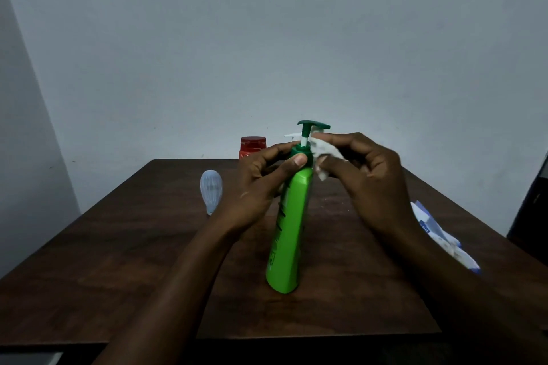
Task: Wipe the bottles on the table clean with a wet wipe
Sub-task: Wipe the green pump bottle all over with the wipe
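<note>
- A clear bottle [211, 191] lies on its side on the brown worktop [118, 261], well to the left of the left hand and apart from it.
- A red jar [253, 147] stands at the far edge of the worktop, just beyond the left hand, whose knuckles hide its lower right part.
- The left hand [261, 184] grips the green pump bottle [292, 231] at its shoulder, thumb laid across the dark green collar and fingers curled around the far side.
- The green pump bottle stands on the worktop between the two hands, leaning a little to the right at the top, its pump head pointing right.
- A white wet wipe [321, 154] is bunched against the right side of the pump neck, just under the spout.
- The right hand [367, 175] pinches the wet wipe between fingertips and thumb, pressing it to the pump.
- A white and blue wipes packet [441, 234] lies flat on the worktop to the right of the right hand, partly hidden behind the right forearm.
</note>
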`<state>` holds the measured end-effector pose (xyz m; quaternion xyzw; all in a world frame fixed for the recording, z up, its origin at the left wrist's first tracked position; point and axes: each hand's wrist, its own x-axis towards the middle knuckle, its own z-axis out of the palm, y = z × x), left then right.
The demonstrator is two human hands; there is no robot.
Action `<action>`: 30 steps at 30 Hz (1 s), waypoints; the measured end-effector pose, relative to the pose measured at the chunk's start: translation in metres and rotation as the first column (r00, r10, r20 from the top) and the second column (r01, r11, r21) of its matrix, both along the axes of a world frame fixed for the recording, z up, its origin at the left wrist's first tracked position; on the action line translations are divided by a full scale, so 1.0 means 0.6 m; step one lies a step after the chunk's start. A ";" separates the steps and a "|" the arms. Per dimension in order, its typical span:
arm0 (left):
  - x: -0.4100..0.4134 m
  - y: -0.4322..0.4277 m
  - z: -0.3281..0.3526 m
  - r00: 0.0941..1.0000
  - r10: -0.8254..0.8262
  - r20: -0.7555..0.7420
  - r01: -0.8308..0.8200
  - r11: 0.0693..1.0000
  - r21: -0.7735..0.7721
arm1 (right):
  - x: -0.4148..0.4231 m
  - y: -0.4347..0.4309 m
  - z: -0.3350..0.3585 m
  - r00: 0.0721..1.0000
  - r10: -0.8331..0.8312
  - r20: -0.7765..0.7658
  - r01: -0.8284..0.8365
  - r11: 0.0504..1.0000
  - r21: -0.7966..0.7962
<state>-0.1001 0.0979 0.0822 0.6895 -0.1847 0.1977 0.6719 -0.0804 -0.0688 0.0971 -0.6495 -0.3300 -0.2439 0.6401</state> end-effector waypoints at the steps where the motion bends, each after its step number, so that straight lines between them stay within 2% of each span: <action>1: 0.000 0.001 0.000 1.000 -0.004 -0.005 0.004 1.000 0.007 | -0.005 0.005 0.001 0.998 -0.016 0.057 0.019 0.998 -0.053; 7: -0.003 0.014 -0.001 1.000 -0.018 -0.022 0.018 1.000 0.006 | -0.006 0.019 -0.024 0.964 -0.121 0.236 0.154 0.980 -0.125; 16: -0.005 0.027 -0.001 0.997 -0.034 -0.064 0.035 0.999 0.023 | 0.006 0.027 -0.006 0.948 -0.238 0.213 0.265 0.958 -0.108; 21: -0.007 0.025 -0.004 0.998 -0.044 -0.042 0.044 0.999 -0.012 | -0.008 0.031 -0.004 0.839 -0.277 0.468 0.379 0.914 -0.140; 24: -0.008 0.025 -0.004 0.998 -0.052 -0.036 0.051 0.998 -0.026 | -0.010 0.034 -0.003 0.794 -0.264 0.547 0.423 0.887 -0.185; 27: -0.009 0.026 -0.003 0.998 -0.052 -0.032 0.052 0.999 -0.010 | -0.005 0.028 -0.002 0.809 -0.275 0.520 0.407 0.900 -0.158; 30: -0.009 0.028 -0.005 0.999 -0.043 -0.033 0.043 0.999 -0.010 | 0.003 0.024 -0.006 0.866 -0.306 0.396 0.378 0.919 -0.116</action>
